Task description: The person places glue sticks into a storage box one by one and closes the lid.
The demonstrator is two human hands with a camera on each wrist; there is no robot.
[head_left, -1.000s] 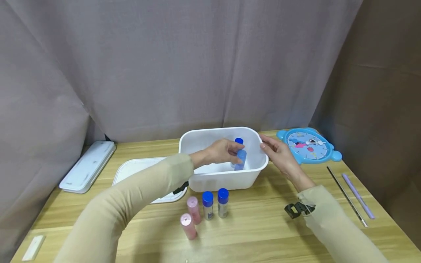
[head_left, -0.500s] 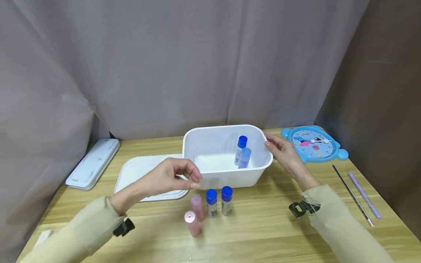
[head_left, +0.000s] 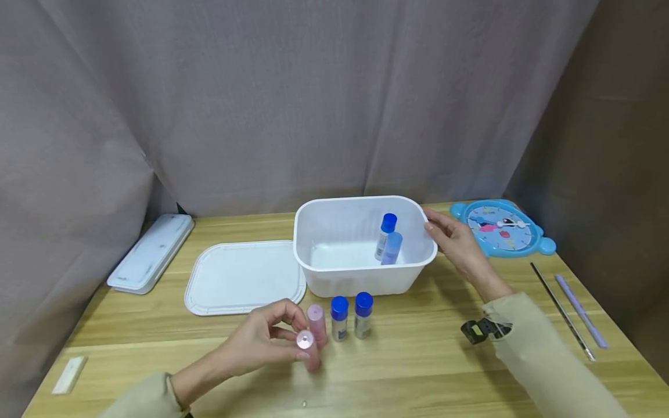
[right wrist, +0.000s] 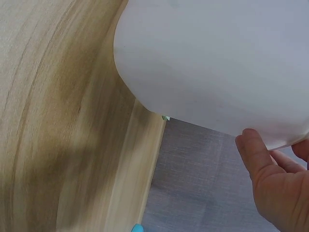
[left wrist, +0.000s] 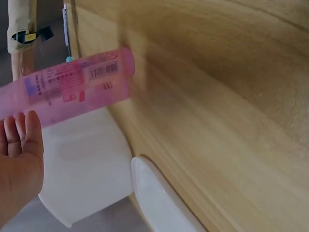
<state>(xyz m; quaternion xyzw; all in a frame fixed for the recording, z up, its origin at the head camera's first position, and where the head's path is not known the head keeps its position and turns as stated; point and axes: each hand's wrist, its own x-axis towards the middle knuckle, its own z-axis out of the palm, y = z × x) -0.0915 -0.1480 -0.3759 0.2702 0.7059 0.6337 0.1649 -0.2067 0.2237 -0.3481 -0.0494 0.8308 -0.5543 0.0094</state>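
Note:
In the head view, my left hand (head_left: 263,342) has its thumb and fingers around the upper part of the front pink glue stick (head_left: 312,359), which stands upright on the table. Another pink glue stick (head_left: 316,326) is right behind it. Two blue-capped glue sticks (head_left: 339,319) stand to their right. My right hand (head_left: 460,247) holds the right rim of the white tub (head_left: 360,281), thumb inside and fingers outside. Inside the tub, a blue-capped stick (head_left: 385,235) and a translucent blue stick (head_left: 392,248) stand near the right end. In the left wrist view, the two pink sticks (left wrist: 82,79) overlap.
A white lid (head_left: 243,278) lies left of the tub, and a white case (head_left: 151,252) is farther left. A white eraser (head_left: 69,374) lies at front left. A blue toy clock (head_left: 499,228), a dark pencil (head_left: 561,310) and a purple pen (head_left: 581,312) lie on the right.
My left hand has left the translucent blue stick standing in the tub and come back leftward and toward me to the front pink stick. My right hand has stayed on the rim.

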